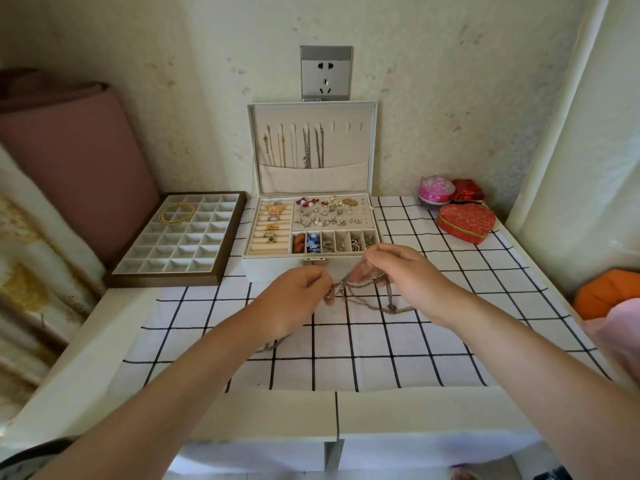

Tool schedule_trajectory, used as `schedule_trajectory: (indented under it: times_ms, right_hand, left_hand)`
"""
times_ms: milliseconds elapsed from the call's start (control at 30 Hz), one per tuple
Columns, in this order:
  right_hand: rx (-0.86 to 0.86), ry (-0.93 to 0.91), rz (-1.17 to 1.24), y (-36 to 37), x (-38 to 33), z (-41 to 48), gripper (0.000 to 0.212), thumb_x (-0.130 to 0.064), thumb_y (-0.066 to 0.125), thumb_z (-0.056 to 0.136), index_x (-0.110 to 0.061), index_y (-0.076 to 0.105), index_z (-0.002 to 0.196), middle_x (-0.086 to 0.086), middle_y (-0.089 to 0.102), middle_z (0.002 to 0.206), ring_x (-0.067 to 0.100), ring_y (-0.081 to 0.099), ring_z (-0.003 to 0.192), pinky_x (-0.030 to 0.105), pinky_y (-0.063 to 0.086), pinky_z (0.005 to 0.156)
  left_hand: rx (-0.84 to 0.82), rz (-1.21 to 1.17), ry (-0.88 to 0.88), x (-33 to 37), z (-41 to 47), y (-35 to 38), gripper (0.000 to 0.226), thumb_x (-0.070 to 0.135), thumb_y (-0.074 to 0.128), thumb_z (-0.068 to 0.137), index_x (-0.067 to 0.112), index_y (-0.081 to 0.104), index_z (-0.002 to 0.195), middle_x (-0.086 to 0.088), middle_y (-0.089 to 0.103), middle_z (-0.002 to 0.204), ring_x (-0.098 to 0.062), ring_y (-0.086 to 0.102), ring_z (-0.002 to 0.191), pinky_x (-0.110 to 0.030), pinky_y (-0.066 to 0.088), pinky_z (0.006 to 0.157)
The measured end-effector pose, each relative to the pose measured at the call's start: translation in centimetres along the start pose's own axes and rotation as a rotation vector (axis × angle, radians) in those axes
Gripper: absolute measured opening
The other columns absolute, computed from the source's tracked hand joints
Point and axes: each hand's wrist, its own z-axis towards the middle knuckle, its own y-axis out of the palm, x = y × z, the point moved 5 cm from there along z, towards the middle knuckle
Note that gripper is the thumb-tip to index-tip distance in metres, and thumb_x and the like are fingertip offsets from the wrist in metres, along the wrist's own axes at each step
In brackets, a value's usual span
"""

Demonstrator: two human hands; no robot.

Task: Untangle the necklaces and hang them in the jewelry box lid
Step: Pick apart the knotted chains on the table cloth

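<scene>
The fingers (320,283) of the left hand (294,296) pinch 1 strand at the left end of the tangled necklaces (360,295). The fingers (373,262) of the right hand (405,273) are curled together, pinching several silver strands slightly higher. The tangle stretches between the 2 hands, its long axis running left to right, with loops sagging to touch the checked cloth (381,344) on the surface. It lies just in front of the jewelry box (277,270), whose open lid (349,152) stands upright behind, straight ahead of both hands. Chains hang on the lid's left and middle hooks, and the free slots (347,127) sit toward the right, so the right hand looks nearer for hanging. Another chain (273,346) peeks from under the left forearm.
</scene>
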Motion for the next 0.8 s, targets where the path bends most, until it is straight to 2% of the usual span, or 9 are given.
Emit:
schedule_trajectory:
  times_ms: [67, 133, 233, 300, 367, 433, 567, 633, 800]
  right_hand:
    - [0.007, -0.019, 0.007, 0.1, 0.1, 0.1, 0.033, -0.021, 0.043, 0.104, 0.003, 0.064, 0.101, 0.000, 0.078, 0.093, 0.015, 0.071, 0.095, 0.038, 0.048, 0.097]
    - [0.031, -0.043, 0.049, 0.1, 0.1, 0.1, 0.032, -0.017, 0.042, 0.104, 0.006, 0.060, 0.091, 0.005, 0.076, 0.087, 0.019, 0.071, 0.093, 0.043, 0.050, 0.100]
    - [0.058, -0.072, 0.171, 0.2, -0.2, -0.1, 0.033, -0.015, 0.041, 0.104, -0.006, 0.053, 0.076, 0.007, 0.064, 0.073, 0.023, 0.062, 0.074, 0.046, 0.055, 0.091]
    - [0.042, -0.071, 0.219, 0.4, -0.3, -0.3, 0.034, -0.015, 0.041, 0.104, -0.010, 0.048, 0.071, 0.006, 0.052, 0.065, 0.023, 0.048, 0.059, 0.044, 0.057, 0.073]
    - [0.016, -0.048, 0.192, 0.9, -0.5, -0.6, 0.035, -0.017, 0.041, 0.103, -0.014, 0.043, 0.068, 0.003, 0.036, 0.062, 0.019, 0.028, 0.052, 0.035, 0.037, 0.049]
    - [0.000, -0.013, 0.158, 1.1, -0.6, -0.7, 0.036, -0.020, 0.042, 0.103, -0.017, 0.043, 0.068, 0.001, 0.027, 0.060, 0.017, 0.017, 0.052, 0.032, 0.015, 0.048]
    - [-0.017, 0.004, 0.153, 1.1, -0.5, -0.6, 0.032, -0.019, 0.047, 0.103, -0.015, 0.056, 0.072, -0.003, 0.025, 0.053, 0.013, 0.015, 0.047, 0.026, 0.011, 0.045]
    - [-0.026, -0.010, 0.129, 1.1, -0.5, -0.6, 0.033, -0.023, 0.052, 0.102, -0.016, 0.063, 0.072, -0.002, 0.025, 0.051, 0.013, 0.017, 0.044, 0.023, 0.013, 0.044]
    - [-0.029, -0.057, 0.066, 0.9, -0.7, -0.4, 0.027, -0.031, 0.062, 0.097, -0.029, 0.075, 0.074, -0.004, 0.026, 0.047, 0.013, 0.019, 0.042, 0.023, 0.016, 0.045]
  left_hand:
    - [-0.010, -0.041, 0.005, 0.1, 0.1, 0.0, 0.035, 0.028, 0.043, 0.103, 0.016, 0.065, 0.078, 0.005, 0.056, 0.067, 0.000, 0.038, 0.043, -0.018, 0.031, 0.049]
    - [-0.027, -0.065, 0.042, 0.3, 0.0, 0.0, 0.035, 0.033, 0.045, 0.103, 0.015, 0.060, 0.076, 0.002, 0.057, 0.068, -0.003, 0.038, 0.047, -0.018, 0.035, 0.052]
    - [-0.033, -0.139, 0.080, 0.6, -0.1, -0.1, 0.033, 0.033, 0.051, 0.102, 0.016, 0.055, 0.073, 0.010, 0.048, 0.056, -0.005, 0.036, 0.048, -0.015, 0.034, 0.049]
    - [-0.037, -0.144, 0.057, 0.5, 0.0, -0.1, 0.036, 0.032, 0.049, 0.102, 0.015, 0.058, 0.073, 0.010, 0.051, 0.053, -0.007, 0.039, 0.048, -0.017, 0.036, 0.050]
    - [-0.032, -0.102, 0.043, 0.4, -0.1, -0.2, 0.035, 0.031, 0.049, 0.103, 0.015, 0.063, 0.075, 0.006, 0.062, 0.060, -0.010, 0.046, 0.049, -0.020, 0.042, 0.050]
    - [-0.012, -0.079, 0.049, 0.4, -0.2, -0.3, 0.026, 0.030, 0.056, 0.100, 0.016, 0.066, 0.081, 0.004, 0.071, 0.078, -0.010, 0.053, 0.051, -0.018, 0.047, 0.052]
    - [-0.008, -0.068, 0.072, 0.5, -0.5, -0.2, 0.004, 0.023, 0.068, 0.092, 0.026, 0.068, 0.094, 0.007, 0.071, 0.093, 0.004, 0.057, 0.056, -0.020, 0.044, 0.065]
    - [-0.037, -0.080, 0.088, 0.6, -0.6, -0.1, 0.021, 0.017, 0.067, 0.091, 0.034, 0.065, 0.103, 0.007, 0.071, 0.084, 0.006, 0.059, 0.066, -0.022, 0.041, 0.072]
    - [-0.040, -0.196, 0.111, 1.2, -0.8, 0.0, 0.018, 0.007, 0.057, 0.096, 0.017, 0.073, 0.097, 0.005, 0.064, 0.077, 0.007, 0.049, 0.043, -0.006, 0.034, 0.047]
